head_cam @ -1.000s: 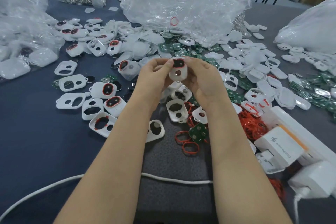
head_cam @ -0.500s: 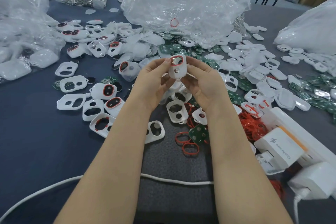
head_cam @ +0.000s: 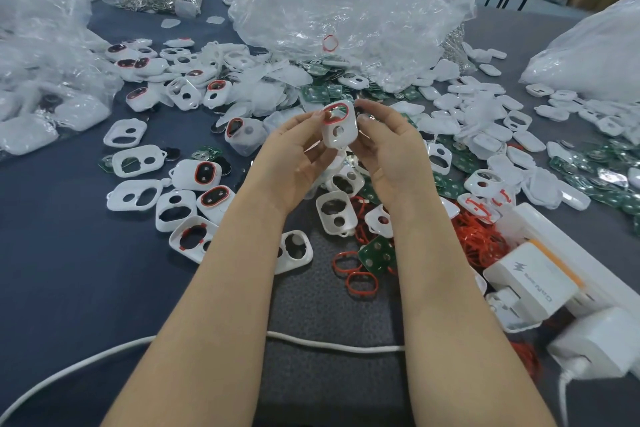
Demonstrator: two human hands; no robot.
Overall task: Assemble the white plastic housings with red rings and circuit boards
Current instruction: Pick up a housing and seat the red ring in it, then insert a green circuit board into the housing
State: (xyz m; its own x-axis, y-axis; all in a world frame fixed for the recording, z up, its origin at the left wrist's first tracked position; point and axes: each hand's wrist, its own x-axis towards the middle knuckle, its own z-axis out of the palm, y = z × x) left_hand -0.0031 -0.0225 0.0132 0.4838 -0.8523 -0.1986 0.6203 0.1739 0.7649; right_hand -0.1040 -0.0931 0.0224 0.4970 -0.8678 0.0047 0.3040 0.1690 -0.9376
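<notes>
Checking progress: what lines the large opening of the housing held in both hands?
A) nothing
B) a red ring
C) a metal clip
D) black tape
B: a red ring rims the upper opening of the white housing pinched between the left hand and right hand.

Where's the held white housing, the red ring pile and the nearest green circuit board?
white housing (head_cam: 348, 131): head view, white face beside its small hole.
red ring pile (head_cam: 481, 236): head view, middle of heap.
green circuit board (head_cam: 370, 258): head view, green surface beside its pads.
</notes>
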